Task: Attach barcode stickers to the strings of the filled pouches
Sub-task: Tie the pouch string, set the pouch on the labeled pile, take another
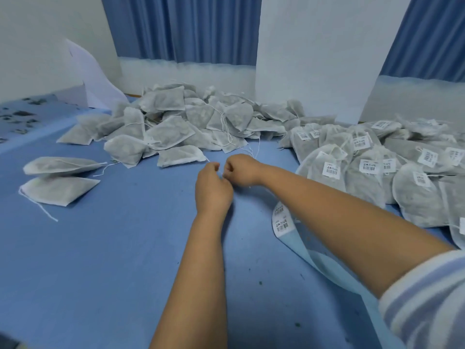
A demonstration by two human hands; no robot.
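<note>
My left hand and my right hand meet fingertip to fingertip over the blue table, both with curled fingers. A thin string runs from the corner of the nearest unlabelled pouch to that pinch point, and its end is hidden between the fingers. No sticker shows in either hand. Under my right forearm lies a strip of barcode stickers on pale blue backing. Behind the hands is a heap of unlabelled pouches. Pouches bearing barcode stickers are piled at the right.
Two more unlabelled pouches lie apart at the left, strings trailing. A white sheet leans at the back left, with dark crumbs beside it. A white panel and blue curtains close off the back.
</note>
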